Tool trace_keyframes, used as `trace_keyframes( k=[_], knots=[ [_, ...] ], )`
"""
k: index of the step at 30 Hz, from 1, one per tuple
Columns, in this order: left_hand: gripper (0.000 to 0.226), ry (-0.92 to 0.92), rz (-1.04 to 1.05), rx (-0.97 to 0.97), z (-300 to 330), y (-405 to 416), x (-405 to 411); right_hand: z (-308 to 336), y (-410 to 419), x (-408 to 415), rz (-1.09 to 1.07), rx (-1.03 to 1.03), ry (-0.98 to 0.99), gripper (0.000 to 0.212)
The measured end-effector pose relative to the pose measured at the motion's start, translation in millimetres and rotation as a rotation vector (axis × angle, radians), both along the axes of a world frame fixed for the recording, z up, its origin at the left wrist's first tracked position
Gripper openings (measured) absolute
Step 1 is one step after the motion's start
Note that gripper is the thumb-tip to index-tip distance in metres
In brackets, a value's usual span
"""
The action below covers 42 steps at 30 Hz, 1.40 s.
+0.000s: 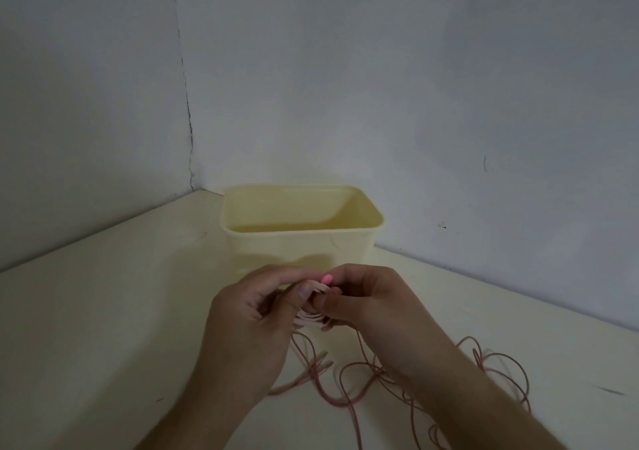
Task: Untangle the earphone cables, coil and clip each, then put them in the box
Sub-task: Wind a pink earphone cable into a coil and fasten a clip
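A pale yellow plastic box (297, 242) stands open at the back of the table, in the wall corner. Just in front of it my left hand (249, 321) and my right hand (373, 308) meet, both pinching a small coil of pale pink earphone cable (313, 320). A small pink clip (327, 279) shows at the fingertips on top of the coil. Below and to the right, a loose tangle of pink cable (484, 373) lies in loops on the table, partly hidden under my right forearm.
The cream table (103, 328) runs left and forward from the box. Grey walls (380, 86) close the back and left side. Cable loops reach toward the lower right edge of view.
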<state>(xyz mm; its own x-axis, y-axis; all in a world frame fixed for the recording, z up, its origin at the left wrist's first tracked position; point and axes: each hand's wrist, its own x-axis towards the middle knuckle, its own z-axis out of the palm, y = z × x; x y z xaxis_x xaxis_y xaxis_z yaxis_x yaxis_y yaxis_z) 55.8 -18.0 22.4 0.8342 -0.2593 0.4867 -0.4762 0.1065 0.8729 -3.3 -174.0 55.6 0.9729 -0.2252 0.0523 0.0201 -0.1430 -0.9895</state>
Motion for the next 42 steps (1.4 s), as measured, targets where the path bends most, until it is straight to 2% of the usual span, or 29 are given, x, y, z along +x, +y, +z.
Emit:
trace_keyframes(
  k=[8, 14, 22, 32, 38, 42],
  knots=[
    [0.026, 0.047, 0.078, 0.017, -6.0, -3.0, 4.1, 4.4, 5.3, -5.0, -0.101, -0.133, -0.023, 0.006],
    [0.026, -0.009, 0.168, 0.145, -7.0, -2.7, 1.7, 3.7, 8.3, -4.3, -0.114, -0.154, -0.051, 0.004],
    [0.022, 0.11, 0.019, 0.091, -7.0, -3.2, 5.5, 4.6, 2.5, -2.9, -0.094, -0.164, -0.077, 0.005],
    [0.02, 0.359, -0.256, -0.159, -1.1, 2.0, 6.5, 2.3, 1.2, -1.3, -0.102, -0.138, -0.094, 0.009],
    [0.028, 0.409, -0.334, -0.189, -0.3, 3.5, 7.8, 1.3, 5.4, -3.4, -0.127, -0.194, -0.093, 0.012],
    [0.033, 0.37, -0.304, -0.105, -1.3, 4.0, 5.1, 0.1, 7.4, -4.2, -0.184, -0.276, -0.083, 0.017]
  ],
)
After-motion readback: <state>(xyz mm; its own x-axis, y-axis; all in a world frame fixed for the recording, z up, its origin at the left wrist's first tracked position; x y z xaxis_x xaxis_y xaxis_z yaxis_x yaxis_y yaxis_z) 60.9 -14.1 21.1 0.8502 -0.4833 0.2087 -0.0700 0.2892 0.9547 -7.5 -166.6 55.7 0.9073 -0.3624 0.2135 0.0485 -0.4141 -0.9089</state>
